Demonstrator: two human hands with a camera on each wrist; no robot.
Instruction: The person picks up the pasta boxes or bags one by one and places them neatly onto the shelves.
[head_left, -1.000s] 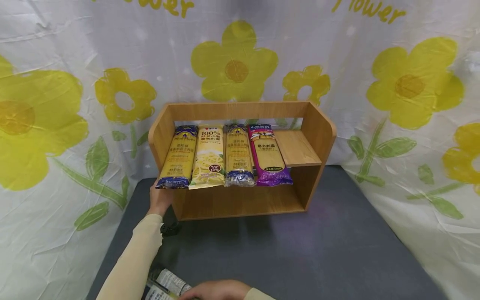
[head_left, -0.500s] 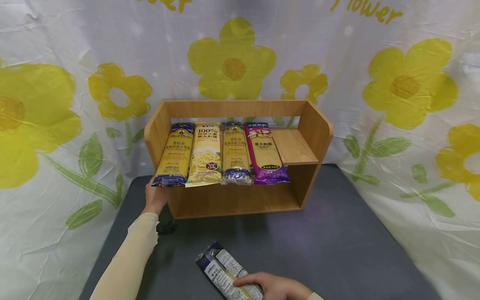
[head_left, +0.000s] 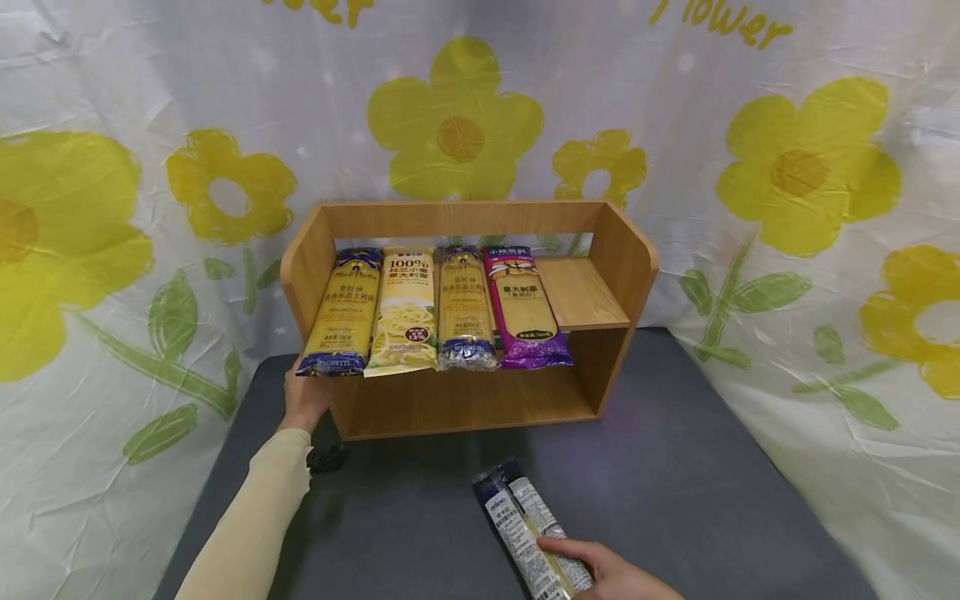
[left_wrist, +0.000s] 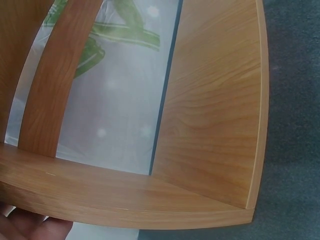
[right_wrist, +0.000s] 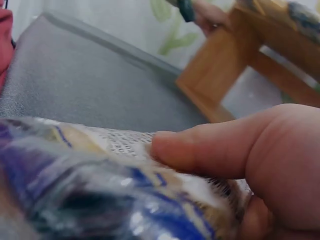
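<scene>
A wooden shelf [head_left: 628, 258] stands on the dark table, with several pasta packs lying side by side on its upper board. My left hand [head_left: 306, 400] holds the shelf's left side panel, just below the leftmost yellow-and-blue spaghetti pack [head_left: 341, 317]; in the left wrist view its fingertips [left_wrist: 37, 225] show beyond the panel's edge. In front of the shelf, my right hand [head_left: 611, 573] grips another spaghetti pack [head_left: 517, 521], printed back up, thumb on top. The right wrist view shows that thumb pressing the wrapper [right_wrist: 115, 145].
Beside the leftmost pack lie a cream noodle pack [head_left: 403, 312], a second yellow-and-blue pack [head_left: 463, 304] and a purple-ended pack [head_left: 525, 312]. Bare upper board [head_left: 581, 292] shows at the right. A black object [head_left: 327, 458] sits by the left wrist. Flowered cloth [head_left: 457, 142] hangs behind.
My right hand has brought the spaghetti pack from the bottom edge rightward and farther into view. The left hand stays at the shelf's side; the head view has shifted slightly.
</scene>
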